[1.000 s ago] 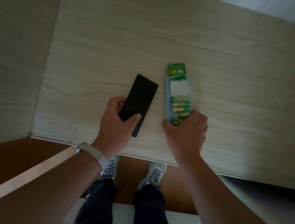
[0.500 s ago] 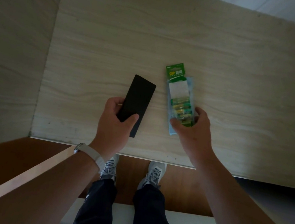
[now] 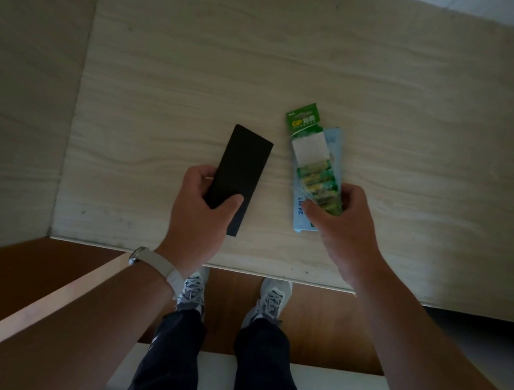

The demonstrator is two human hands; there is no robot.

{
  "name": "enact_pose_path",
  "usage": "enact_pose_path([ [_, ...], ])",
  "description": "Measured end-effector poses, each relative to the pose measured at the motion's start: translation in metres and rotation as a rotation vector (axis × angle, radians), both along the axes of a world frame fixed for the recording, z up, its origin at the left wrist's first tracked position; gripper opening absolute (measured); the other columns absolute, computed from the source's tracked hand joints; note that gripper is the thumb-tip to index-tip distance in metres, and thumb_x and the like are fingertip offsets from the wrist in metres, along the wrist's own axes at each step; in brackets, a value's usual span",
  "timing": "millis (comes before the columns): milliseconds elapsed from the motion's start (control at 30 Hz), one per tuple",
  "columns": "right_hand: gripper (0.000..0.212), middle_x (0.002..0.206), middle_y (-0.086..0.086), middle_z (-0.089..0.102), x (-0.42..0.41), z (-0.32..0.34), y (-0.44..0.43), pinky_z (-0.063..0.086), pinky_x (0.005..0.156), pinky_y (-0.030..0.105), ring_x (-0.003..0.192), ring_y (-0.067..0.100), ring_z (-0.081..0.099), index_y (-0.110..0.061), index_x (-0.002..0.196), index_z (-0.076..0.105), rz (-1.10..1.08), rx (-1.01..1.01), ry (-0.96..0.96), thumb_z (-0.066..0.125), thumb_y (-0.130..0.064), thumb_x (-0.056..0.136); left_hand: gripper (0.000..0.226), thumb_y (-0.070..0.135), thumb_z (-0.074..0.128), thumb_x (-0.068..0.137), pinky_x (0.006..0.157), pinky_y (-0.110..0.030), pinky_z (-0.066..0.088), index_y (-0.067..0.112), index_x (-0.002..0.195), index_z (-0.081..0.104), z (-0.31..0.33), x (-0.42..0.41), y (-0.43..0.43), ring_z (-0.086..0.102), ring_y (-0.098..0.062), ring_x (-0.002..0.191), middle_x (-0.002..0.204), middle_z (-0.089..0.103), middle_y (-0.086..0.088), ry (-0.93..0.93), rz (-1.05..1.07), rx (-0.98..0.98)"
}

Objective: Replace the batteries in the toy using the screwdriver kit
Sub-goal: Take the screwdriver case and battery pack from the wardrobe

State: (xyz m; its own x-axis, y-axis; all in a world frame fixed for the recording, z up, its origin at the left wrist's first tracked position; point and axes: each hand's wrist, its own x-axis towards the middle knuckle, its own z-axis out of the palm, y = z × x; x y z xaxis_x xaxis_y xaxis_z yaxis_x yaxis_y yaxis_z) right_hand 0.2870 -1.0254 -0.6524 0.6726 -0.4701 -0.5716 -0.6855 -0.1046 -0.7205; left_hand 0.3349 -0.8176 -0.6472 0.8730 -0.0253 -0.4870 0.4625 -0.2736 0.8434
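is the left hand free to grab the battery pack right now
Probably not: the left hand grips the black case, and the right hand holds the battery pack beside it.

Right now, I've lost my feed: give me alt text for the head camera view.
Seen from above, the left hand grips a flat black case and the right hand holds a green battery pack with a light blue packet behind it, both over a pale wooden table. No toy is in view.
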Motion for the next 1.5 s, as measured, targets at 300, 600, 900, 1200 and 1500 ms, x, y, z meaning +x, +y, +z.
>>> enact_pose_path([
  [300,0.043,0.099,-0.004,0.068,-0.002,0.029,0.005,0.054,0.063,0.020,0.082,0.005,0.071,-0.030,0.102,0.052,-0.071,0.128,-0.095,0.081,-0.029,0.070,0.040,0.007,0.074,0.090,0.057,-0.010,0.052,0.032,0.105,0.047,0.010,0.001,-0.005,0.069,0.006,0.076,0.099,0.068,0.006,-0.007,0.001,-0.007],
  [600,0.045,0.100,-0.001,0.068,-0.008,0.084,0.009,0.054,0.065,0.020,0.083,0.007,0.072,-0.027,0.102,0.055,-0.117,0.178,-0.154,0.080,-0.030,0.066,0.038,0.008,0.074,0.090,0.055,-0.012,0.052,0.033,0.099,0.047,0.057,0.010,-0.010,0.070,0.002,0.073,0.096,0.069,0.004,-0.034,0.013,-0.031],
  [900,0.046,0.092,-0.010,0.073,-0.015,0.185,0.029,0.054,0.065,0.020,0.084,0.009,0.071,-0.027,0.108,0.059,-0.109,0.241,-0.254,0.080,-0.033,0.067,0.035,0.025,0.076,0.079,0.064,-0.028,0.058,0.036,0.100,0.050,0.152,0.008,-0.002,0.073,-0.008,0.080,0.097,0.072,0.001,-0.070,0.020,-0.124],
  [1200,0.041,0.097,-0.012,0.072,-0.027,0.294,0.054,0.053,0.069,0.022,0.089,0.010,0.071,-0.034,0.111,0.059,-0.115,0.247,-0.397,0.071,-0.035,0.072,0.039,0.030,0.075,0.072,0.080,-0.044,0.060,0.031,0.103,0.053,0.261,0.005,0.017,0.073,-0.018,0.090,0.096,0.075,0.004,-0.123,0.036,-0.279],
  [1500,0.035,0.102,-0.001,0.073,-0.039,0.364,0.065,0.054,0.076,0.038,0.094,0.021,0.071,-0.034,0.105,0.067,-0.135,0.324,-0.522,0.071,-0.029,0.071,0.034,0.005,0.074,0.089,0.084,-0.044,0.058,0.026,0.108,0.055,0.340,-0.003,0.036,0.073,-0.016,0.093,0.095,0.077,0.011,-0.220,0.075,-0.368],
])
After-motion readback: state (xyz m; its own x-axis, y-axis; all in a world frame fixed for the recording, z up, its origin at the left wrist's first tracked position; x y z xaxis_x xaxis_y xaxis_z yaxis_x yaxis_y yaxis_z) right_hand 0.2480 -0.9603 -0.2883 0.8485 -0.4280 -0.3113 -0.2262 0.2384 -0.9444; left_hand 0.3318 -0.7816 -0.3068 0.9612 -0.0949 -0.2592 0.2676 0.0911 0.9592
